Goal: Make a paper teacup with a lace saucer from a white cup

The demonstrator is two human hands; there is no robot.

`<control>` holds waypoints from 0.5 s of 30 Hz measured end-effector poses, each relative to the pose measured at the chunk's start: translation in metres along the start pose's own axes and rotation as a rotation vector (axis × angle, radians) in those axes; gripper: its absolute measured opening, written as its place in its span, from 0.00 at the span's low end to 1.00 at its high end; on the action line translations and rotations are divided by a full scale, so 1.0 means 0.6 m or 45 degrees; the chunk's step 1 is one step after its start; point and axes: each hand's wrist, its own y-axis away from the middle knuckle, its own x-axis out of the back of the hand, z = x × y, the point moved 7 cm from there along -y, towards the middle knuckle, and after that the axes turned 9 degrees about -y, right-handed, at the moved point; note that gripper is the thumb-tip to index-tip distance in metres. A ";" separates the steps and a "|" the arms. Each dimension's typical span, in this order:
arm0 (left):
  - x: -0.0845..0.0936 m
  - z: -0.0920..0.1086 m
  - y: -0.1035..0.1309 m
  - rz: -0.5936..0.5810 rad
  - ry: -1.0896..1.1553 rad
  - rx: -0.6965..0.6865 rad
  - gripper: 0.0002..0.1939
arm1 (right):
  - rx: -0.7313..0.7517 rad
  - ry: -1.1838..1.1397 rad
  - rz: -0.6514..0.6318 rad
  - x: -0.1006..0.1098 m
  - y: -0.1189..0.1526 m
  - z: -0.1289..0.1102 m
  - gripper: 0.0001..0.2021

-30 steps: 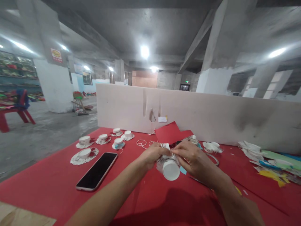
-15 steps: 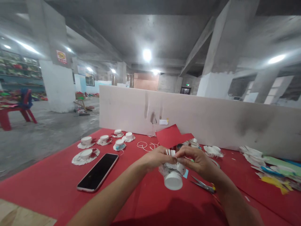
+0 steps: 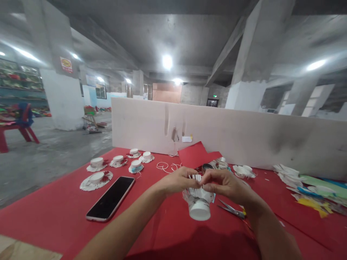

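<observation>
Over red table point(image 3: 54, 213), both hands' fingers point(image 3: 189, 181) still pinch the paper cup point(image 3: 199, 204), now tipped lower.

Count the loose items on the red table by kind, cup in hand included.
Fringed paper cups set down at left: 6
Paper cup in both hands: 1, left hand, right hand
Phone: 1
Scissors: 1
Total: 9

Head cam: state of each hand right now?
Left hand: shut on the white paper cup with cut fringed rim.
Right hand: shut, pinching a fringe strip of the same cup.
</observation>
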 end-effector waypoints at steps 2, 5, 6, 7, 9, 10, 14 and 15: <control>0.000 0.004 0.001 -0.008 0.000 -0.006 0.07 | -0.010 -0.035 -0.031 -0.002 0.000 0.001 0.09; -0.001 0.007 0.002 -0.014 -0.022 -0.006 0.07 | -0.020 -0.086 -0.049 -0.004 -0.001 0.004 0.09; -0.002 0.007 0.001 -0.018 -0.020 -0.005 0.07 | -0.020 -0.093 -0.050 -0.005 -0.002 0.005 0.08; -0.002 0.006 0.001 -0.021 -0.014 -0.001 0.07 | -0.019 -0.091 -0.051 -0.007 -0.002 0.006 0.08; -0.003 0.005 0.000 -0.019 0.000 0.008 0.07 | -0.008 -0.057 -0.054 -0.009 -0.003 0.004 0.07; -0.002 0.004 0.000 -0.007 0.004 0.012 0.07 | -0.002 -0.025 -0.054 -0.010 -0.003 0.002 0.06; 0.005 0.004 0.000 0.069 0.005 0.016 0.10 | 0.022 0.142 -0.011 -0.008 -0.002 -0.006 0.04; 0.007 0.004 0.000 0.082 0.009 0.015 0.10 | 0.025 0.180 0.009 -0.007 -0.001 -0.007 0.04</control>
